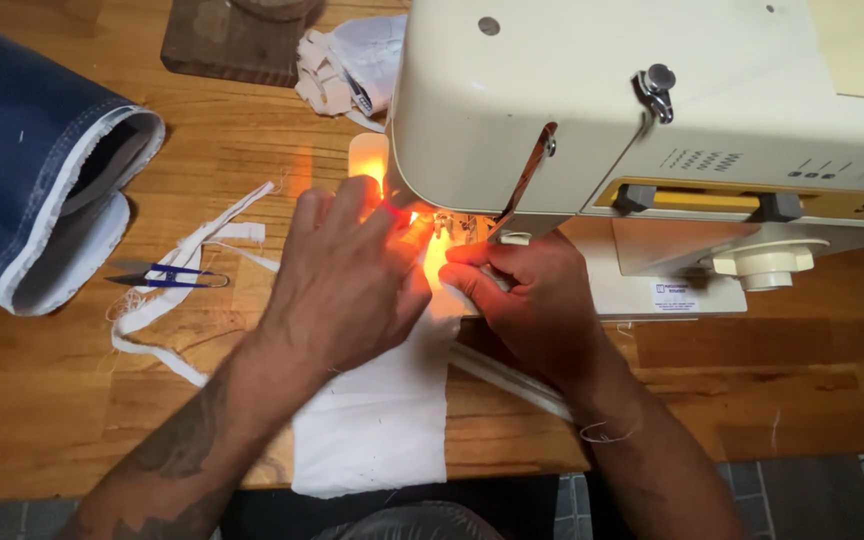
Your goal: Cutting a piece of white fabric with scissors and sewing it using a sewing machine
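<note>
Cloth, a white piece (377, 420), is hanging over the near edge of the wooden table (42, 420) and running away from the person, under both hands, toward the sewing machine's needle area. A narrow white band (512, 385) is lying just to the right of it, passing under the right wrist.

The left hand (347, 285) is lying flat on the cloth, palm down, fingers stretched forward and slightly spread, their tips reaching into the orange glow of the machine's lamp. The right hand (527, 295) is sitting just beside it, fingers curled inward and thumb pressing against them, pinching the edge of the cloth close to the presser foot (449, 226). The two hands are nearly touching at the lit spot.

To the left, small blue thread snips (167, 277) are lying on the table, touching a loose white fabric strip (177, 290) that is curling around them. Further left, a roll of dark blue fabric with a white edge (37, 170) is resting on the table.

Beyond the hands, the cream sewing machine (632, 100) is filling the upper right of the view. Behind its left end, a bundle of white scraps (347, 60) is lying next to a dark wooden block (232, 40).
</note>
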